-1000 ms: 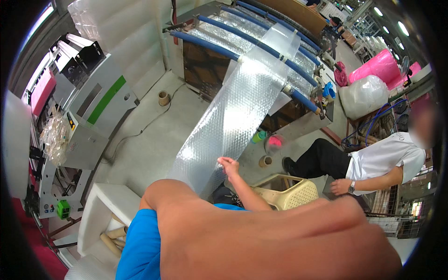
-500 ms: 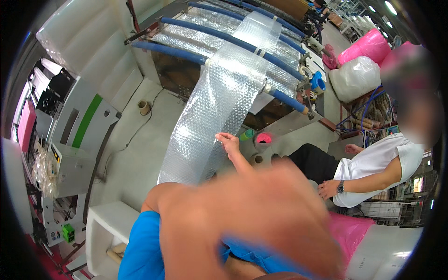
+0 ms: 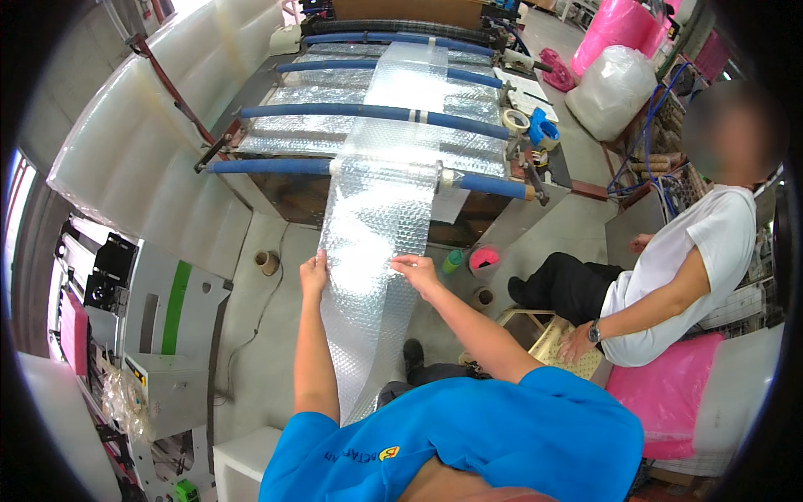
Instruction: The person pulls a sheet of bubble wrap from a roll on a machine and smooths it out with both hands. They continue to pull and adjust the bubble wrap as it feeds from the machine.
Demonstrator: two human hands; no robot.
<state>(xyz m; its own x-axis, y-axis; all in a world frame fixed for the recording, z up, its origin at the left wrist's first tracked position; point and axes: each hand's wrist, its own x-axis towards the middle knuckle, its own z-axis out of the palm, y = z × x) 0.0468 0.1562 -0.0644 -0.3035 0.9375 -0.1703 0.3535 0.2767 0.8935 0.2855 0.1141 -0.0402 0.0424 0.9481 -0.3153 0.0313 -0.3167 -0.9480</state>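
Observation:
A long strip of clear bubble wrap [image 3: 360, 226] comes down over blue rollers [image 3: 376, 112] and hangs toward my body. My left hand [image 3: 314, 274] pinches its left edge, fingers closed. On the other side, my right hand [image 3: 416, 274] has thumb and fingertips closed on the wrap near its right edge. The strip stretches between both hands, and its lower end passes down by my legs, partly hidden by my blue shirt.
A person in a white shirt [image 3: 682, 268] sits at the right, one hand on a cream plastic stool [image 3: 577, 360]. Tape rolls [image 3: 517, 122] lie on the machine's right side. Cardboard cores [image 3: 267, 262] stand on the floor. A grey-and-green machine [image 3: 176, 309] is at the left.
My left hand, blurred close to the camera before, is now down on the wrap's left edge. My right hand stays on the wrap. The view has turned and more of the strip shows.

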